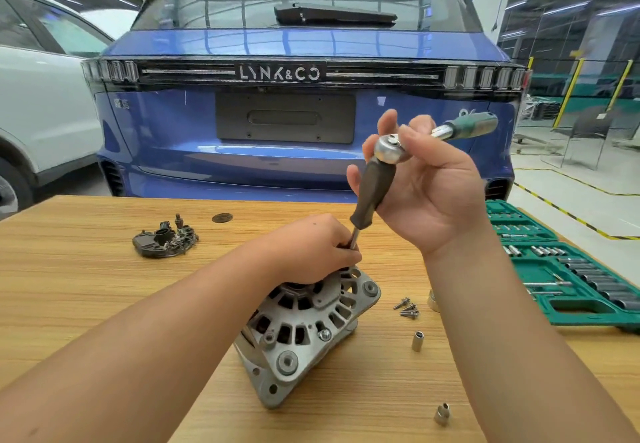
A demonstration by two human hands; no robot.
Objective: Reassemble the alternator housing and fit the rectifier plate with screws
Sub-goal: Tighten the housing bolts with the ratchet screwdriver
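Observation:
The grey alternator housing [308, 331] lies tilted on the wooden table [86, 304], near the middle. My left hand [311, 248] rests on its top edge and pinches the metal shaft of a driver extension with a dark handle [375, 189]. My right hand [426, 183] is raised above it, gripping the head of a ratchet wrench [389, 148] seated on the handle's top; its green grip [474, 125] points right. The dark rectifier plate [165, 239] lies apart at the left. Several loose screws [408, 308] lie right of the housing.
A green socket set case [554, 269] lies open at the table's right edge. Two loose sockets [418, 340] [442, 414] stand on the table. A blue car's rear [294, 113] stands just beyond the table, a white car [38, 103] at the left.

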